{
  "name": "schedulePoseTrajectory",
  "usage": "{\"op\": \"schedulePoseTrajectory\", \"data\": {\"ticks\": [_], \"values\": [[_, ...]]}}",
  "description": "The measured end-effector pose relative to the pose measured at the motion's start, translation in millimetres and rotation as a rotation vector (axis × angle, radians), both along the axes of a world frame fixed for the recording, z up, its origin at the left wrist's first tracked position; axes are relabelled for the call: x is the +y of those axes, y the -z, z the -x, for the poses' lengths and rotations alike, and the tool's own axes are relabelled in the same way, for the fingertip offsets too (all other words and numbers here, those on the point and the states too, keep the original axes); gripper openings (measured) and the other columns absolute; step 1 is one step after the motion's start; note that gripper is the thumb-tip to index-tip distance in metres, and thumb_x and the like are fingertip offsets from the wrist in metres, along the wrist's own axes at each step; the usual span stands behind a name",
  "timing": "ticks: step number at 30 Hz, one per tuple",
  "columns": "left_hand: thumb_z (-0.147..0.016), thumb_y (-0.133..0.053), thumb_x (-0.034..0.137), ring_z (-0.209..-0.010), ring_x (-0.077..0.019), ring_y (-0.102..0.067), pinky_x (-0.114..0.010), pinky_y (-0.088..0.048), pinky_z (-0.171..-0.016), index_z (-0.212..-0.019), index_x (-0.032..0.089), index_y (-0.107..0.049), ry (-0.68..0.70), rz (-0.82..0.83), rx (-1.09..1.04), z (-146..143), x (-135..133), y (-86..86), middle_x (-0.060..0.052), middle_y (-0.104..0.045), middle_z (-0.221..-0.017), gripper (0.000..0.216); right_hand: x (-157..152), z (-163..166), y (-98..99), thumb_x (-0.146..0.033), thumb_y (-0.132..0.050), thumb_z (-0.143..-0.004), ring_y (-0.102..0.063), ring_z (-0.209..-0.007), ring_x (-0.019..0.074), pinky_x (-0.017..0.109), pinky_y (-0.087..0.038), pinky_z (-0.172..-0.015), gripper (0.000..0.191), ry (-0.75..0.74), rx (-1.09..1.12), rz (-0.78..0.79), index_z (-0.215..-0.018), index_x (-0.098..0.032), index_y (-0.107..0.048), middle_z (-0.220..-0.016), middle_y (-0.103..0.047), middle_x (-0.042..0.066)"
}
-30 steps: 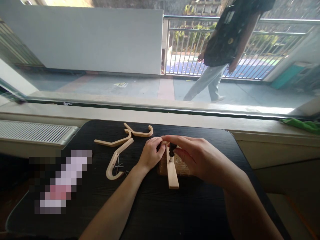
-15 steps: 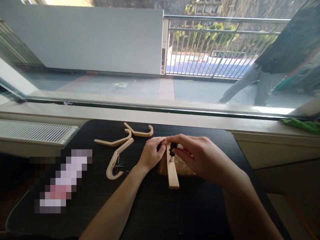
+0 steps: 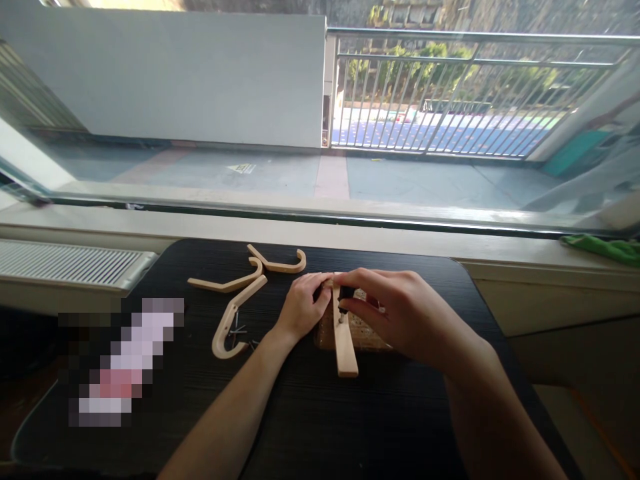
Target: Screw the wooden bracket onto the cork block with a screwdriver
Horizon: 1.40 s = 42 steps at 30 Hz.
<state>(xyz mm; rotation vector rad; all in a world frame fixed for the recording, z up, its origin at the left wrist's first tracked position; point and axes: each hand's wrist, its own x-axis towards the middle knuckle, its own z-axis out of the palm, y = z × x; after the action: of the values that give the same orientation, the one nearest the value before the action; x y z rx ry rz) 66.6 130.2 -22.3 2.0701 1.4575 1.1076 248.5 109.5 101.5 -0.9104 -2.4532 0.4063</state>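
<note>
A black-handled screwdriver [image 3: 345, 294] is pinched between the thumb and fingers of my right hand [image 3: 400, 300]. It stands nearly upright, its tip down on the upper face of a pale wooden hook [image 3: 347, 357]. That hook lies across a brown, rough-patterned block [image 3: 325, 339], with its flat end reaching past the near edge. My left hand [image 3: 303, 303] is closed around the hook's far end, which the fingers partly hide. Whether a screw sits under the tip is too small to make out.
Left of my hands lie three more wooden hooks: a near one [image 3: 223, 333], a middle one [image 3: 225, 287] and a far one [image 3: 283, 267]. Several loose screws [image 3: 239, 330] are beside the near hook. The black table [image 3: 300, 427] stands against a windowsill [image 3: 320, 231]; a radiator [image 3: 75, 263] is at left.
My hands, the screwdriver and the hook are almost unmoved, with only a slight shift of my right fingers on the handle. Beyond the window, a walking person has moved toward the right edge.
</note>
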Motion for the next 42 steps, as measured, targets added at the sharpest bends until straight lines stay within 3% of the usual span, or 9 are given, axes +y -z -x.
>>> {"op": "schedulePoseTrajectory", "data": {"ticks": [15, 20, 27, 33, 42], "values": [[-0.090, -0.050, 0.019, -0.102, -0.0236, -0.067, -0.039, -0.050, -0.098, -0.106, 0.017, -0.069, 0.032, 0.032, -0.010, 2.6, 0.7, 0.1, -0.009, -0.074, -0.107, 0.026, 1.1, 0.8, 1.4, -0.025, -0.064, -0.091, -0.057, -0.059, 0.0121, 0.022, -0.035, -0.056, 0.011, 0.042, -0.059, -0.005, -0.099, -0.019, -0.061, -0.075, -0.066, -0.001], [-0.090, -0.050, 0.019, -0.105, -0.0244, -0.066, -0.042, -0.049, -0.099, -0.111, 0.016, -0.069, 0.023, 0.065, -0.002, 2.7, -0.3, -1.6, -0.011, -0.073, -0.112, 0.028, 0.2, 1.8, 0.6, -0.026, -0.064, -0.090, -0.055, -0.058, 0.0125, 0.023, -0.034, -0.056, 0.012, 0.073, -0.098, 0.009, -0.098, -0.019, -0.060, -0.072, -0.064, -0.001], [-0.089, -0.051, 0.019, -0.101, -0.0240, -0.067, -0.041, -0.050, -0.097, -0.104, 0.018, -0.070, 0.022, 0.065, 0.003, 3.0, -0.2, -1.3, -0.009, -0.074, -0.100, 0.024, 0.2, 2.0, -1.6, -0.028, -0.061, -0.092, -0.056, -0.062, 0.0128, 0.023, -0.033, -0.057, 0.011, 0.045, -0.117, 0.057, -0.100, -0.020, -0.061, -0.075, -0.065, -0.001], [-0.090, -0.050, 0.021, -0.106, -0.0237, -0.066, -0.040, -0.049, -0.099, -0.111, 0.017, -0.069, 0.013, 0.069, 0.003, 2.7, -0.2, -0.1, -0.010, -0.073, -0.112, 0.028, 2.1, 2.5, 0.5, -0.028, -0.061, -0.092, -0.054, -0.059, 0.0124, 0.023, -0.030, -0.056, 0.010, 0.050, -0.126, 0.031, -0.094, -0.019, -0.061, -0.070, -0.062, -0.001], [-0.092, -0.048, 0.022, -0.106, -0.0235, -0.065, -0.041, -0.049, -0.100, -0.112, 0.016, -0.069, 0.017, 0.065, -0.003, 2.6, 0.3, 0.3, -0.010, -0.073, -0.112, 0.029, 1.0, 2.8, -0.2, -0.031, -0.062, -0.091, -0.048, -0.054, 0.0108, 0.024, -0.024, -0.052, 0.016, 0.076, -0.161, -0.010, -0.082, -0.020, -0.055, -0.064, -0.058, -0.003]]}}
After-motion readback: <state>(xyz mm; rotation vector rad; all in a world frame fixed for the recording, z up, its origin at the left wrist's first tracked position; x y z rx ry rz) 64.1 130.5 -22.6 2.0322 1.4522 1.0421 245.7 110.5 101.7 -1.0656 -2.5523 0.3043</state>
